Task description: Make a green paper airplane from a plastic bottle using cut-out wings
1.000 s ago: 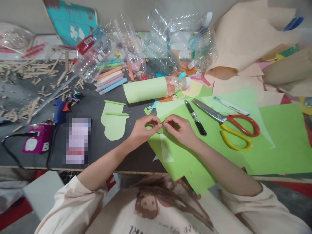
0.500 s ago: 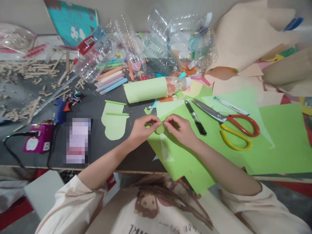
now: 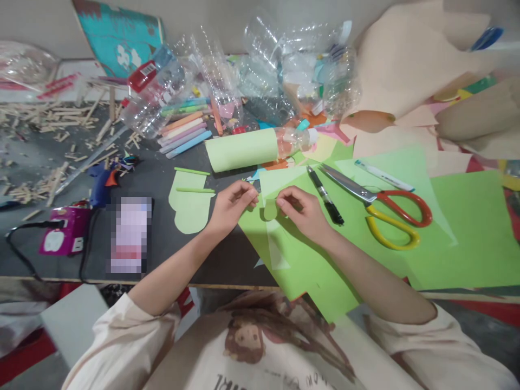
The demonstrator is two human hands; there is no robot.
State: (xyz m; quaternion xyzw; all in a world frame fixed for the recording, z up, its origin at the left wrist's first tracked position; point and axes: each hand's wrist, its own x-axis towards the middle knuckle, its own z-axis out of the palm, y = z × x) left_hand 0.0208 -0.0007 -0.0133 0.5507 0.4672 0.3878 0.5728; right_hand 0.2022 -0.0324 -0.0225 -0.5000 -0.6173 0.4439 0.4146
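My right hand (image 3: 303,212) pinches a small rounded piece of green paper (image 3: 270,210) just above a large green sheet (image 3: 325,249). My left hand (image 3: 232,207) sits a little to the left of the piece. Its fingertips are pressed together near the sheet's corner, and what they hold, if anything, is too small to make out. Both hands hover at the table's front middle. A black pen (image 3: 325,202) and red-and-yellow scissors (image 3: 390,214) lie on the green sheet to the right of my right hand.
A bottle wrapped in pale green paper (image 3: 244,150) lies behind the hands, with pale green cut-outs (image 3: 190,208) to the left. Chalk sticks (image 3: 182,132), clear plastic bottles (image 3: 284,70), a blue glue gun (image 3: 101,181), a purple device (image 3: 65,235), wood scraps (image 3: 40,135) and beige paper (image 3: 406,65) surround them.
The hands had been joined on the small green piece. They have drawn apart: the left moved slightly left and away, and the piece stays with the right hand.
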